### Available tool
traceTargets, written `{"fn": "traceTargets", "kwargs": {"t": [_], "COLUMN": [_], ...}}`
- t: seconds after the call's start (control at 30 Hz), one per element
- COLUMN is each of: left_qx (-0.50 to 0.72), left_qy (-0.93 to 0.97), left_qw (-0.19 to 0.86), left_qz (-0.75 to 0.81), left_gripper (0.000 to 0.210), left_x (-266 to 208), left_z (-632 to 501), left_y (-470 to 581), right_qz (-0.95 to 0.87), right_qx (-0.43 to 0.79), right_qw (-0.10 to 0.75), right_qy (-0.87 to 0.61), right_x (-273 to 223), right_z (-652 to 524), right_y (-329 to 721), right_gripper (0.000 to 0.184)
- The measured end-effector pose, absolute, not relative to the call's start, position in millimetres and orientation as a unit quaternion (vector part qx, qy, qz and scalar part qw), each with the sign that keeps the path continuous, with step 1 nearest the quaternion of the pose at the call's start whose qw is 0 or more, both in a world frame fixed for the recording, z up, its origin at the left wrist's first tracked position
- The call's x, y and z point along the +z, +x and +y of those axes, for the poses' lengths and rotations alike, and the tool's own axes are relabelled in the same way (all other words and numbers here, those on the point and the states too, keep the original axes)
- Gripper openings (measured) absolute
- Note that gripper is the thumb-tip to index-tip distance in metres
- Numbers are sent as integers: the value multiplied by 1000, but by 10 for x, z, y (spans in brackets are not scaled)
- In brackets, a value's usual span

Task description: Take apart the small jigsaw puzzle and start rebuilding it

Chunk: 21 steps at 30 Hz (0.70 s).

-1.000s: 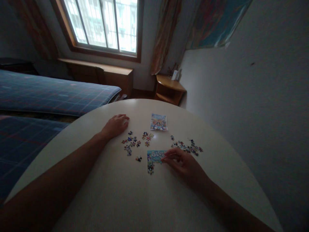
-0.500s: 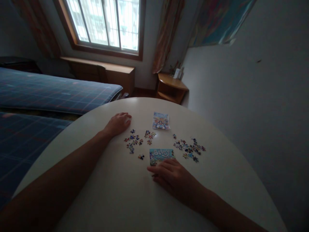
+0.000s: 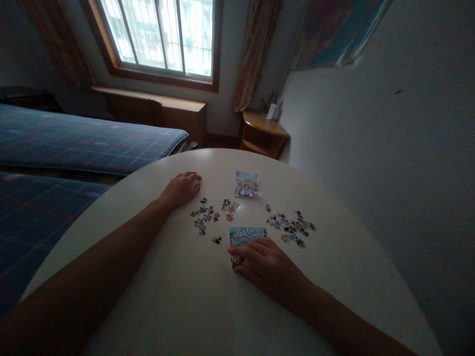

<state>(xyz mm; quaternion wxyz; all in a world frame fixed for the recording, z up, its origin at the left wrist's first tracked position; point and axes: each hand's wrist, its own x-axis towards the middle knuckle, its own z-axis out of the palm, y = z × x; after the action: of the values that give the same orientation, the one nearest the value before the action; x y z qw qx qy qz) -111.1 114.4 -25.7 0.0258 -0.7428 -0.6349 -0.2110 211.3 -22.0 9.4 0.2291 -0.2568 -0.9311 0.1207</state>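
Observation:
A partly assembled jigsaw puzzle (image 3: 248,233) with "BLUEY" lettering along its top lies at the middle of the table. My right hand (image 3: 265,262) reaches over its lower part and hides much of it. Between thumb and index finger I grip a puzzle piece (image 3: 234,259) at the puzzle's lower left corner; whether it is joined cannot be made out. My left hand (image 3: 181,189) rests on the tabletop with fingers loosely stretched, holding nothing. Loose puzzle pieces (image 3: 205,216) lie just below it, and a single piece (image 3: 216,240) sits left of the puzzle.
On the right lies another scatter of loose pieces (image 3: 291,226). A printed picture sheet (image 3: 247,185) with matching artwork is farther back on the round white table (image 3: 178,296). Beds with plaid mattresses (image 3: 92,143) stand left, a wooden corner shelf (image 3: 263,126) behind, a wall at right.
My right hand has shifted slightly up, bringing the pinched piece from just below the puzzle to its lower left corner. My left hand has stayed in place.

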Motion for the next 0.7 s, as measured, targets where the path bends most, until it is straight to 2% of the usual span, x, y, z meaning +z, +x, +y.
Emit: {"fn": "traceTargets", "kwargs": {"t": [0.2,0.7], "left_qx": [-211,-213], "left_qy": [-743,-738], "left_qw": [27,25], "left_qz": [-635,-640], "left_gripper": [36,37], "left_x": [-272,-263], "left_z": [1153,1148], "left_y": [-1122,-1108], "right_qz": [-926,-922], "right_qx": [118,128], "right_qw": [242,247], "right_qy": [-266,-270], "right_x": [113,89], "right_z": [-208,-225], "right_y": [2107,2141], "right_gripper": [22,40]}}
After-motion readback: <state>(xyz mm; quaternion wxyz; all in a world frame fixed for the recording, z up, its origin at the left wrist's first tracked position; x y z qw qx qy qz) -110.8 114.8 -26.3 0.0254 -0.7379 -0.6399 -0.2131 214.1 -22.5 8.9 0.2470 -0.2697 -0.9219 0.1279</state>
